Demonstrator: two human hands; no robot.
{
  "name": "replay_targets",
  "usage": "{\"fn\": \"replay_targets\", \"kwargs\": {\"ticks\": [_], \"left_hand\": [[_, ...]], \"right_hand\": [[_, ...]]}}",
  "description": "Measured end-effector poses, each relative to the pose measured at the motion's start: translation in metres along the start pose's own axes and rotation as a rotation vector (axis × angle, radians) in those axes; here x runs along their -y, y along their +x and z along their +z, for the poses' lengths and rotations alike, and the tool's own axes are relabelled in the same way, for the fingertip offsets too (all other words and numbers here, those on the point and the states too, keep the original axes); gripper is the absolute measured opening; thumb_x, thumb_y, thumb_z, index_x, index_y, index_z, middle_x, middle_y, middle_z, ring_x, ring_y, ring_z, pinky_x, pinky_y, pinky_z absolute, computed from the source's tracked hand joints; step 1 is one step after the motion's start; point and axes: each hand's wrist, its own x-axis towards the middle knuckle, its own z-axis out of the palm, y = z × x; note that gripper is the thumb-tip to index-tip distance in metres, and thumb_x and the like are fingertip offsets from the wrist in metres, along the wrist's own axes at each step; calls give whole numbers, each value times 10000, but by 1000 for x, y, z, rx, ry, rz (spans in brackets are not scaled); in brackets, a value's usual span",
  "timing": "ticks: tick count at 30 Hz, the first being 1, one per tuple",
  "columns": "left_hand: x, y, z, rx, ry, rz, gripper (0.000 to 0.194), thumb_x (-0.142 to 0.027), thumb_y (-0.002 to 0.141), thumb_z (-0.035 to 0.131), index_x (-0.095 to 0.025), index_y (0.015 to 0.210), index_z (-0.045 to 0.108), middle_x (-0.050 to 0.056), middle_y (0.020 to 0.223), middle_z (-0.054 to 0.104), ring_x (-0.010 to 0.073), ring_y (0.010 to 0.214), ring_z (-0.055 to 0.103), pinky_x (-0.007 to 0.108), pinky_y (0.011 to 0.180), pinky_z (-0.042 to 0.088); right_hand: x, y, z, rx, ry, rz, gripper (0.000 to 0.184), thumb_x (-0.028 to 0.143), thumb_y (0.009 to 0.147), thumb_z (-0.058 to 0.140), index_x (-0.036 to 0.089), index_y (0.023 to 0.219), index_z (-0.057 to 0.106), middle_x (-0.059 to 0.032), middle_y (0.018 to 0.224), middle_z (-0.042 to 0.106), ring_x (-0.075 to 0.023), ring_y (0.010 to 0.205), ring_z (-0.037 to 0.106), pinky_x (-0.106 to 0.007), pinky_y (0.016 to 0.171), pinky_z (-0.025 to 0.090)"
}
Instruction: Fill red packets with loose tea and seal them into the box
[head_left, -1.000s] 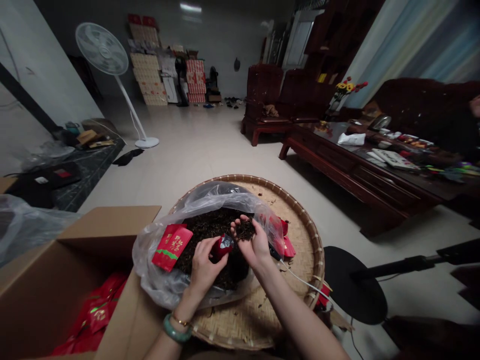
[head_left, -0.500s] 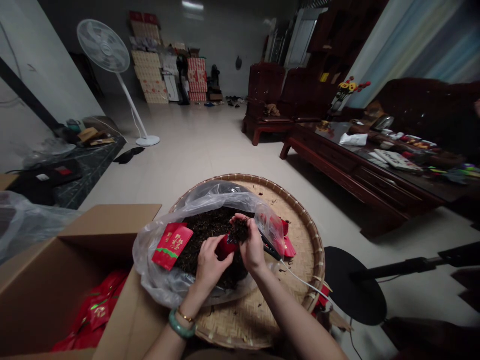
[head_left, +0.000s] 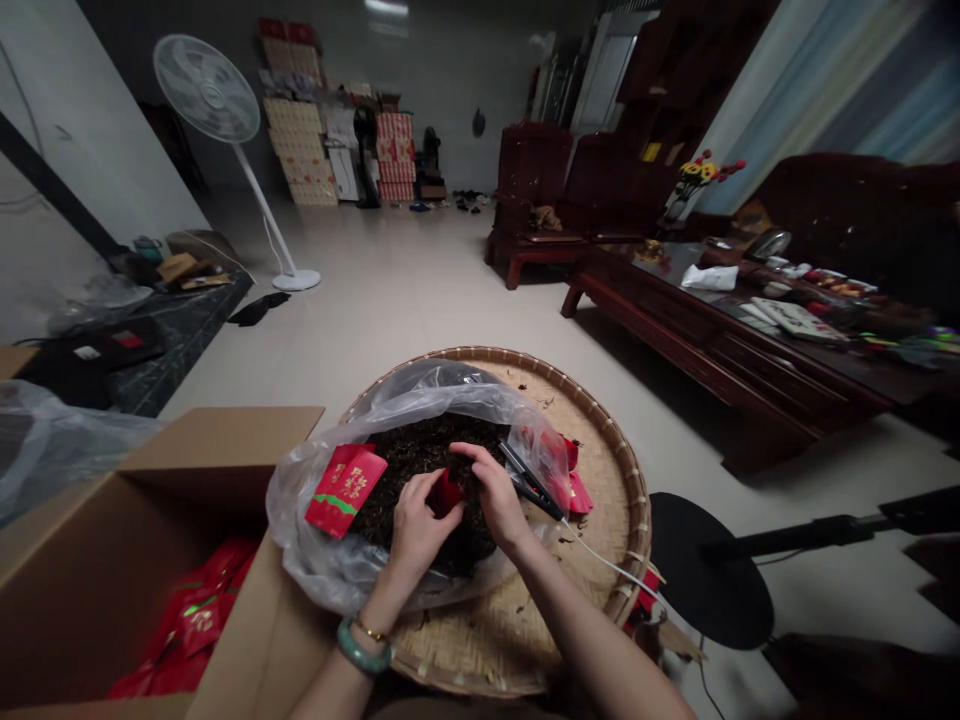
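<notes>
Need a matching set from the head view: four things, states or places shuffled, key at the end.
Things
1. left hand
2. clear plastic bag
3. black tool
4. cardboard box

States or places
A. connected to a white cord
B. at the lower left, holding several red packets
C. gripping a single red packet
D. open, with dark leaves inside

Pairs: 1-C, 2-D, 3-A, 4-B

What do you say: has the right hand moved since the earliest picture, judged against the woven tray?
Yes: the right hand has shifted slightly left, away from the woven tray's right rim, toward the red packet in the left hand.
</notes>
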Motion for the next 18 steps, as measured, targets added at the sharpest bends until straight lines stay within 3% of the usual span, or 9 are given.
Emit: {"fn": "replay_targets", "kwargs": {"ticks": [3,6,13,18], "left_hand": [[2,0,-1,-3,7,2,422,-210,678,688,-212,1093,607,52,966,638,195,815,623,320,684,524],[3,-1,-2,5,14,15,418,-200,679,678,-212,1090,604,51,970,639,197,823,622,323,689,526],[0,-4,-4,54,47,28,414,-206,694,661,-190,1100,583,70,985,638,228,882,602,346,696,530],[-1,-4,-4,58,53,33,418,-213,704,664,-195,1113,579,73,996,635,229,895,599,341,697,526]], "right_hand": [[-2,0,-4,74,-101,21,466,139,638,429,205,1050,636,-44,1117,618,-222,1106,522,-372,1007,365],[-2,-1,-7,138,-214,-26,544,81,575,397,218,1049,627,-40,1108,610,-217,1104,528,-400,1020,359],[11,-1,-14,177,-466,-170,479,17,638,401,222,991,651,-54,1039,617,-199,1011,568,-403,949,429],[17,-3,-13,114,-452,-209,428,54,709,475,230,1068,626,-72,1068,590,-203,1008,564,-376,881,480]]}}
